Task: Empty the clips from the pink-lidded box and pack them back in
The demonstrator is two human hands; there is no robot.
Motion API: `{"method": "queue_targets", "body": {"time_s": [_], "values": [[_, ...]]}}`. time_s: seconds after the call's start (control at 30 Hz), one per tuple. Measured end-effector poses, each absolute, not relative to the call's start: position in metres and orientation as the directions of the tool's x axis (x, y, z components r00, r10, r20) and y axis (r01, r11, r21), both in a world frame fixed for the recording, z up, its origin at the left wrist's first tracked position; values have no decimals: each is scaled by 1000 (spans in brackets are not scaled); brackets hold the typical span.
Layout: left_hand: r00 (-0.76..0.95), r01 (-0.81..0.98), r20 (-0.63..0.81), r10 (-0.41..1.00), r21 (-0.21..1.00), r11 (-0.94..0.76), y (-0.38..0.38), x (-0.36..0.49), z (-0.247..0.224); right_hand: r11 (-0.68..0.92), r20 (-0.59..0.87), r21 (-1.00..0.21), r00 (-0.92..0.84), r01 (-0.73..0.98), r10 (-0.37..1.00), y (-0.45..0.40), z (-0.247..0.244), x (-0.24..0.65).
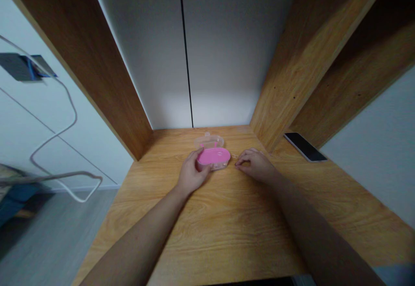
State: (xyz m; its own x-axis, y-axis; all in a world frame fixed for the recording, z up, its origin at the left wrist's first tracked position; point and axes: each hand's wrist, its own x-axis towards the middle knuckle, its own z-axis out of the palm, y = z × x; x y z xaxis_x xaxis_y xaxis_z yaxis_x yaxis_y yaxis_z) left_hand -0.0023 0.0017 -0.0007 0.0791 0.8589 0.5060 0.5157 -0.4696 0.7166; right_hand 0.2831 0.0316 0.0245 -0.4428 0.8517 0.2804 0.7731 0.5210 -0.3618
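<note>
A small oval plastic box (214, 155) with a pink top and clear sides sits on the wooden desk. Behind it, touching or nearly touching, is a clear oval plastic piece (209, 140) that looks like an open lid. My left hand (192, 172) grips the box's left end, thumb in front and fingers behind. Just right of the box, my right hand (255, 164) is held low over the desk, its thumb and fingertips brought together. What it pinches, if anything, is too small to tell. Faint clear bits (234, 156) show between box and fingertips.
A phone (305, 146) lies at the right, beside the wooden upright (285, 87). Wooden side panels and a white back wall (223, 61) enclose the far part of the desk (207, 234). To the left, a white cable (73, 108) hangs from a wall socket (19, 66).
</note>
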Motion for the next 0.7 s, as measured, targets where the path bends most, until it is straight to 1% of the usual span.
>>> {"method": "queue_targets", "body": {"time_s": [0.1,0.2,0.27,0.33,0.43,0.7], "values": [[82,518,504,860,716,-468,2,-2,-1,502,256,-409,-432,762,865,34,24,284],[79,522,510,857,711,-471,2,-2,-1,466,267,-425,-384,776,884,37,23,288],[77,519,513,855,711,-474,2,-2,-1,439,288,-397,-345,806,893,38,22,291],[78,514,512,855,714,-474,1,-2,0,404,304,-338,-308,850,902,39,21,293],[77,513,512,856,716,-474,1,-2,1,343,299,-278,-259,897,919,39,18,293],[78,511,503,861,721,-468,0,-2,0,269,242,-292,-201,918,949,38,16,288]]}}
